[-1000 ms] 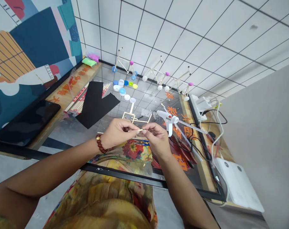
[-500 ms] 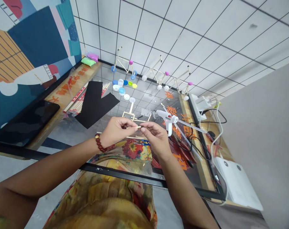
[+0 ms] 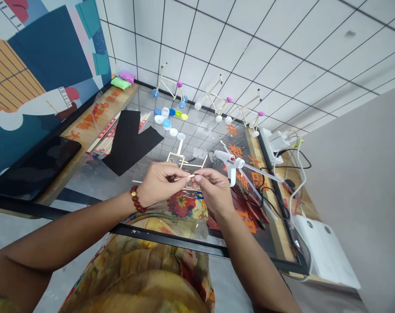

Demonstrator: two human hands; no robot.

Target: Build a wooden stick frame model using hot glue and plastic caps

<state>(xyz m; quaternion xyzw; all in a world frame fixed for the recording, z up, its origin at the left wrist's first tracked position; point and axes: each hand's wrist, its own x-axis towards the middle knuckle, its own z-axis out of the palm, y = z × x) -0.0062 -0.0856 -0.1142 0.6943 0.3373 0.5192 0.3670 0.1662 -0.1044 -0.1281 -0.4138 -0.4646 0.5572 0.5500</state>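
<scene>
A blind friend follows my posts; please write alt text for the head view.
A person's left hand and right hand pinch a short pale stick over a glossy table. Beyond them is a stick frame, with a black sheet to its left, a white glue gun to its right, and three stick models behind.

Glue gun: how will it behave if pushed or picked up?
The glue gun is probably rigid, given its plastic-looking body. It may slide easily, as the tabletop is glossy and reflective. It could snag too, since a long glue stick juts from its rear.
</scene>
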